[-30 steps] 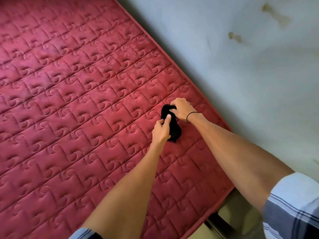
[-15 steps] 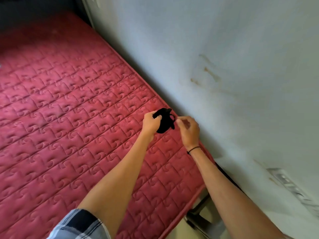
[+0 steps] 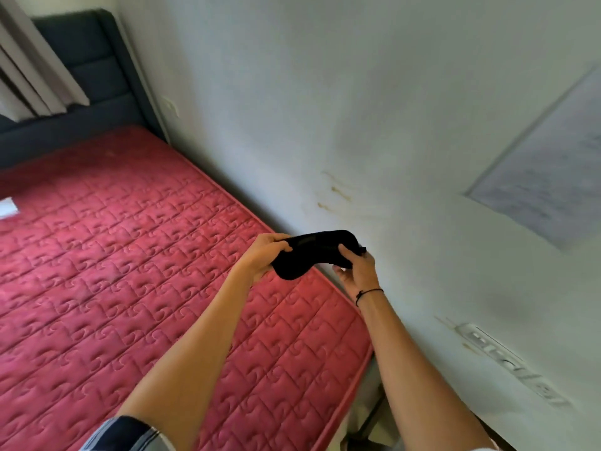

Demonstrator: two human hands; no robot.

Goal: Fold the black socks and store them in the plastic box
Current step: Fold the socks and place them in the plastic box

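Observation:
A bundle of black socks [image 3: 313, 253] hangs in the air above the right edge of the red quilted mattress [image 3: 130, 271], close to the wall. My left hand [image 3: 263, 255] grips the bundle's left end. My right hand [image 3: 356, 271], with a thin black band on its wrist, holds the right end from below with fingers curled over it. The socks look stretched between both hands. No plastic box is in view.
A pale stained wall [image 3: 357, 125] runs along the mattress's right side. A dark padded headboard [image 3: 84, 76] and a curtain [image 3: 29, 70] stand at the far left. A white scrap [image 3: 8, 206] lies on the mattress at the left edge.
The socks were lifted off the mattress and are now held up between both hands. The head view has swung up and to the right, showing the headboard and more wall.

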